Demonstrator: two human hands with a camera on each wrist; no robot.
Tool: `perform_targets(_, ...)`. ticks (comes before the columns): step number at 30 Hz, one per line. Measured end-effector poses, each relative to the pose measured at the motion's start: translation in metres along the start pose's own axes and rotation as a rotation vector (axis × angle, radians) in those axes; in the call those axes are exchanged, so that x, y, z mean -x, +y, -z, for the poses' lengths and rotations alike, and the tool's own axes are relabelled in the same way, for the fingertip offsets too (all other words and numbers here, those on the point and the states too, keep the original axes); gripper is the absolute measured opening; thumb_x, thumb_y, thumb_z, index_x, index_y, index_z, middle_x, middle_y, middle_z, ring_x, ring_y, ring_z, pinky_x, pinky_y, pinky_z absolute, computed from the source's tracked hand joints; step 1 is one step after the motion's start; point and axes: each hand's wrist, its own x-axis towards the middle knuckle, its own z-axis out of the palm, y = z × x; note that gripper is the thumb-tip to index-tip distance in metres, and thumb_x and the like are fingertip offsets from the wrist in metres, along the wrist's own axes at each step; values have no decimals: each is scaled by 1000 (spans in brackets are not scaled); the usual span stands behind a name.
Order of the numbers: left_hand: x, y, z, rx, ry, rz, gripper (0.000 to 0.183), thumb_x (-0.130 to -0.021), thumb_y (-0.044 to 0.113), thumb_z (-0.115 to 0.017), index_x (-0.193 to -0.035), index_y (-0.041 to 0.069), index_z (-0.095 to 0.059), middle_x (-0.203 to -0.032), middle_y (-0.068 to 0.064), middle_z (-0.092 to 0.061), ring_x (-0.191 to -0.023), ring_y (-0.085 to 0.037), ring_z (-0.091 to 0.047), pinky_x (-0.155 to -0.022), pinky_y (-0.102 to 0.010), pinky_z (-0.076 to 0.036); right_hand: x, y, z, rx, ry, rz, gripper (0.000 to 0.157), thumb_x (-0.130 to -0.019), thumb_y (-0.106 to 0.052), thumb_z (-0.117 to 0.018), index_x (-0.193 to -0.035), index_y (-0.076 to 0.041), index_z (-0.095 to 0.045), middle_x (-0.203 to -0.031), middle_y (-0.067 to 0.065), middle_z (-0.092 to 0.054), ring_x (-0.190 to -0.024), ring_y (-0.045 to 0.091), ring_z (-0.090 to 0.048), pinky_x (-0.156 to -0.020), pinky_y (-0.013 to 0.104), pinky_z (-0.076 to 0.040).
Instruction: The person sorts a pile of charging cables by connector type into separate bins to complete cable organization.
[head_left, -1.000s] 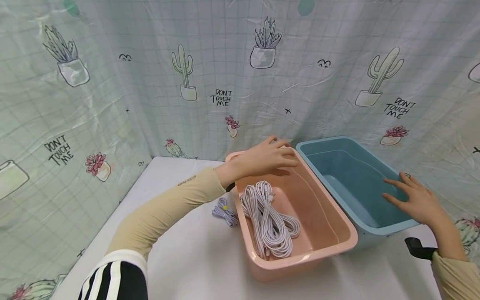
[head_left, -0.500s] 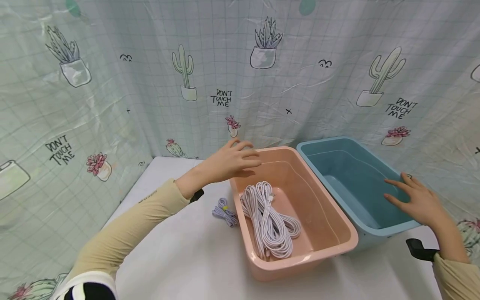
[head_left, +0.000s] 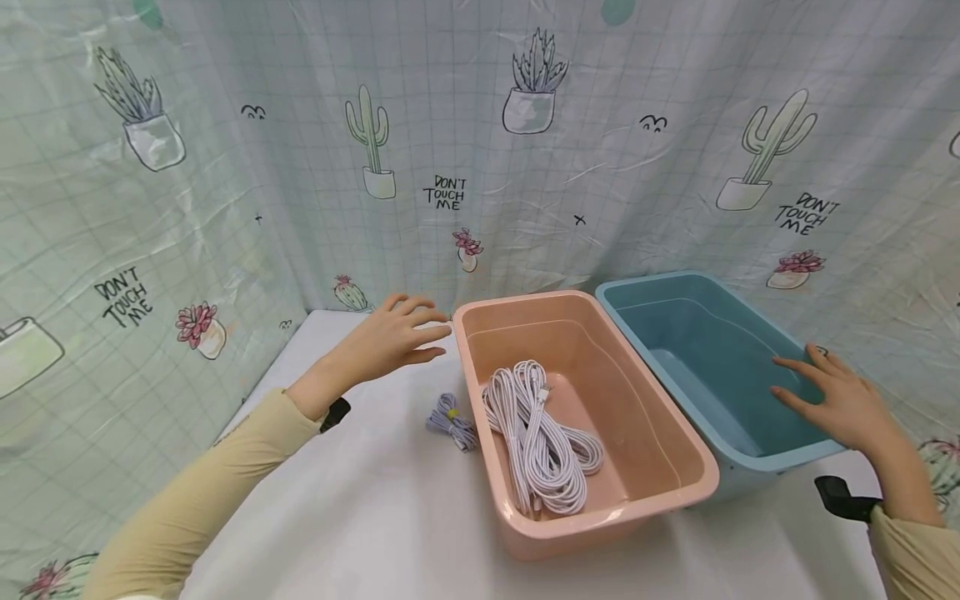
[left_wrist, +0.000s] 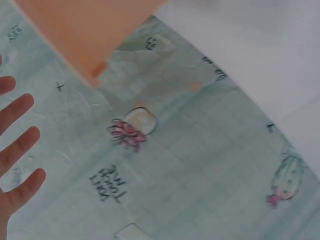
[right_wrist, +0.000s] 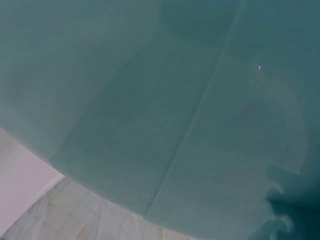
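My left hand hovers over the white table just left of the pink bin, fingers spread and holding nothing. In the left wrist view, its fingers are spread apart near the bin's corner. Bundled white cables lie in the left part of the pink bin. A small coiled lilac-grey cable with a yellow tie lies on the table, below my left hand in the head view. My right hand is at the right rim of the blue bin, its thumb and index finger extended over the inside.
The pink and blue bins stand side by side on the white table. A curtain printed with cacti and lettering hangs close behind and along the left. Inside the blue bin, bare walls and floor show.
My left hand has moved left from above the pink bin to over the table beside it. The right hand has stayed at the blue bin. The cables have not moved.
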Motion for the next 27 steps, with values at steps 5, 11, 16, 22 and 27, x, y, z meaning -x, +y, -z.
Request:
perform_targets(5,26,2,-16,15,-6,23,20,-79,27,-66,-97,18,-64,-100,0,-65,-99,-23,-55,-82,-41,-43,0,0,1,5,-4,-6,61,-88,-40,-51,-133,-1,-38,-142,35,-9,-129,55,-5,-81,75,-15)
perform_targets(11,50,9,-37,52,-64,67,20,-80,28,-65,-97,19,-64,-99,2,-65,-99,-21,-55,-82,-40,-43,0,-1,1,3,-10,-8,61,-88,-40,-51,-133,-1,-37,-142,35,-8,-129,55,-4,-81,75,-15)
perform_targets(16,60,18,-56,62,-85,63,19,-80,28,-65,-97,19,-64,-97,3,-65,-97,-20,-56,-81,-38,-44,0,-1,2,14,-17,-15,61,-88,-41,-50,-133,-1,-38,-142,35,-9,-129,55,-5,-82,75,-16)
perform_targets(22,68,26,-80,52,-122,23,20,-81,28,-65,-98,19,-62,-100,3,-64,-98,-19,-55,-81,-37,-43,0,-2,1,15,-14,-20,61,-88,-41,-51,-132,0,-39,-142,36,-9,-129,55,-6,-82,75,-16)
perform_targets(27,74,28,-98,47,-119,-20,19,-80,27,-66,-96,19,-62,-101,2,-64,-97,-19,-54,-79,-38,-43,0,-2,1,9,0,-18,60,-87,-40,-52,-131,0,-40,-142,36,-10,-130,55,-6,-83,75,-15)
